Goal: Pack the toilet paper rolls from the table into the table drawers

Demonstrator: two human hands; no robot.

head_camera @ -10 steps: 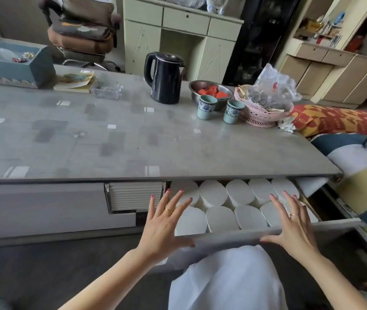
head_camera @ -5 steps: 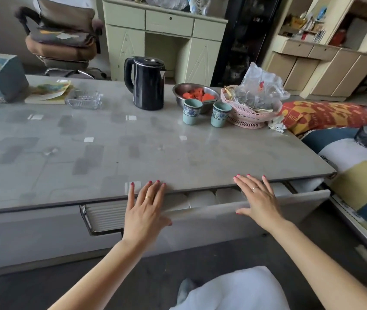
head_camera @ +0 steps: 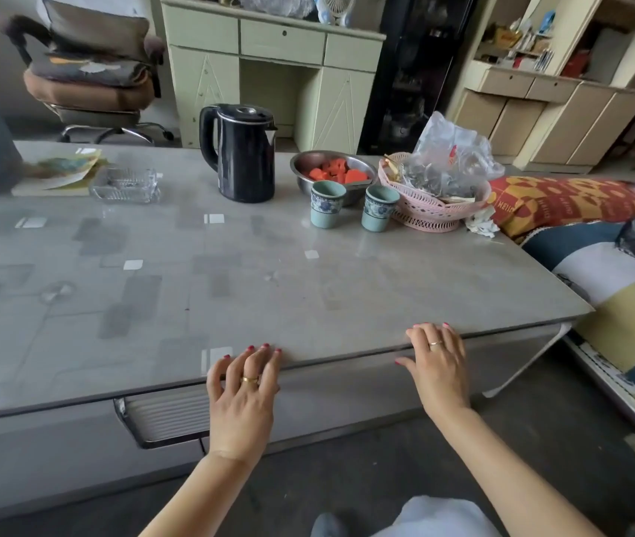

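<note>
Your left hand (head_camera: pixel 244 397) and right hand (head_camera: pixel 437 366) lie spread and flat, holding nothing, against the drawer front (head_camera: pixel 346 393) under the surface's near edge, to press it shut; no rolls are visible.

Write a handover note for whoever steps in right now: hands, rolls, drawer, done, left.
Left hand: open, flat against the drawer front, holding nothing.
Right hand: open, palm on the same drawer front, fingertips at the table edge, holding nothing.
Rolls: none visible on the table or anywhere in view.
Drawer: front sits flush under the tabletop, looks closed.
Done: table carries no rolls; only the kettle, cups, bowl and basket remain.
Left: probably nothing but lifting the hands away; confirm the drawer is fully seated.
</note>
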